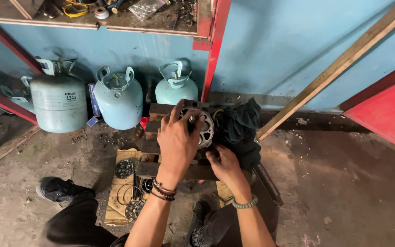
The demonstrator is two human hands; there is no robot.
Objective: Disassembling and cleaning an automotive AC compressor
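Your left hand point(178, 142) is clamped over the round silver metal motor housing point(203, 128) sitting on the dark wooden block point(161, 170), pinning it so it can't roll. Your right hand point(223, 165) grips its lower edge beside the black rag point(238, 128).

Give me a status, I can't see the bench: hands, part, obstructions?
Left hand gripping the round metal motor part on the wooden block. Right hand steadying beside it. Black cloth bunched against the part.

Repair workshop: pale-blue gas cylinders point(117, 98) on grimy concrete floor point(344, 183), cluttered parts shelf point(115, 18), loose metal discs point(125, 168).
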